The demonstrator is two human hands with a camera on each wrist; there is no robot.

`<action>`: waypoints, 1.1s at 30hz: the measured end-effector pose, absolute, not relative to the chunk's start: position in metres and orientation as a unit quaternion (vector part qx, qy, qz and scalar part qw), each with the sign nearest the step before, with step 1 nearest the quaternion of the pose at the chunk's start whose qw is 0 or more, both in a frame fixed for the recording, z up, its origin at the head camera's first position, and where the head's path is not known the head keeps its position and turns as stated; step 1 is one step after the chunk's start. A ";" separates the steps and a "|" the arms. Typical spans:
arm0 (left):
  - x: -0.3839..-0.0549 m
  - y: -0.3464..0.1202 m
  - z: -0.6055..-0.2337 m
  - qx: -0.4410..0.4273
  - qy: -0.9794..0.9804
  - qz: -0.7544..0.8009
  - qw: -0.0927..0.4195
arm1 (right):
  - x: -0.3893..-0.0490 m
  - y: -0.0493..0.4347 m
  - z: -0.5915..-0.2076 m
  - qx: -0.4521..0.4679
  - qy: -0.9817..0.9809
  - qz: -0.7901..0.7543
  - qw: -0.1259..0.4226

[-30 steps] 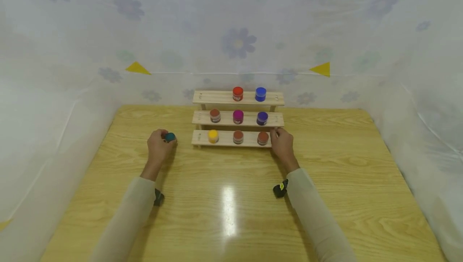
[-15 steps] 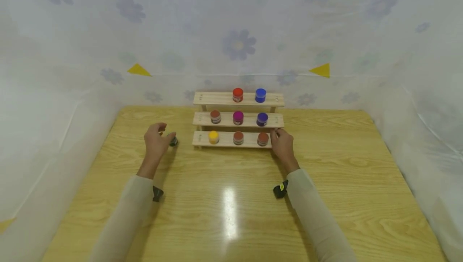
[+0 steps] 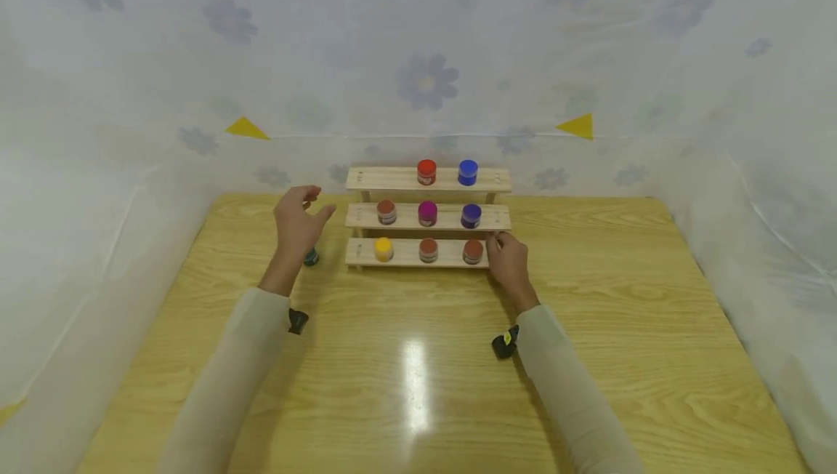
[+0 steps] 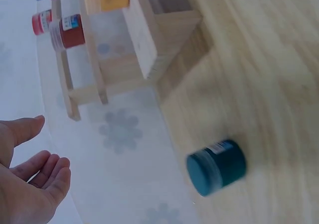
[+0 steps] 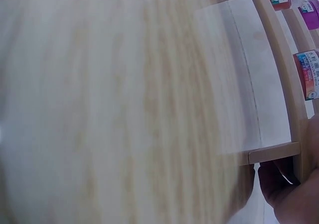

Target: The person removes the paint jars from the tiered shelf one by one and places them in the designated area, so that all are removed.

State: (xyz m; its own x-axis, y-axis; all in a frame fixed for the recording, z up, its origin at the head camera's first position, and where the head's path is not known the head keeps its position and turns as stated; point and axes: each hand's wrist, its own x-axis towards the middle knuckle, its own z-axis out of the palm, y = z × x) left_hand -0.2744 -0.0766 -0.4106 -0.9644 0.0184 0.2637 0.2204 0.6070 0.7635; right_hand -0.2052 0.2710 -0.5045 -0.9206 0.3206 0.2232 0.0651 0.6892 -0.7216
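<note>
A three-step wooden rack stands on the table, bearing several small paint jars. My right hand grips the right end of its bottom step; in the right wrist view the fingers are partly hidden by the wood. My left hand is raised left of the rack, thumb and fingers apart, holding nothing. A teal paint jar stands on the table behind that hand's wrist in the head view, apart from it. The yellow jar is at the bottom step's left end, with a brown jar nearest my right hand.
On the top step are a red jar and a blue jar. The middle step bears brown, magenta and violet jars. Flowered sheeting encloses the wood-grain table at the back and sides.
My left hand has let go of the teal jar, leaving it on the table. It has since moved up and toward the rack with fingers spread. The right hand keeps its grip.
</note>
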 end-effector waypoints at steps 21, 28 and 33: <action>-0.305 0.017 -0.387 -0.169 -0.889 -0.412 0.110 | -0.205 0.270 -0.505 -0.114 -0.907 0.374 0.154; -0.311 0.043 -0.383 -0.189 -0.879 -0.428 0.097 | -0.204 0.271 -0.505 -0.104 -0.907 0.378 0.156; -0.312 0.058 -0.380 -0.190 -0.868 -0.454 0.068 | -0.203 0.271 -0.505 -0.106 -0.905 0.382 0.156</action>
State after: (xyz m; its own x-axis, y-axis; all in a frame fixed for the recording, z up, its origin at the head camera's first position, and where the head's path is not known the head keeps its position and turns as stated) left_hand -0.3121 0.0576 -0.3805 -0.9186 0.2677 0.2909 0.3916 0.5162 0.7617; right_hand -0.2032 0.2714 -0.5049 -0.9290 0.3115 0.2000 0.0736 0.6851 -0.7247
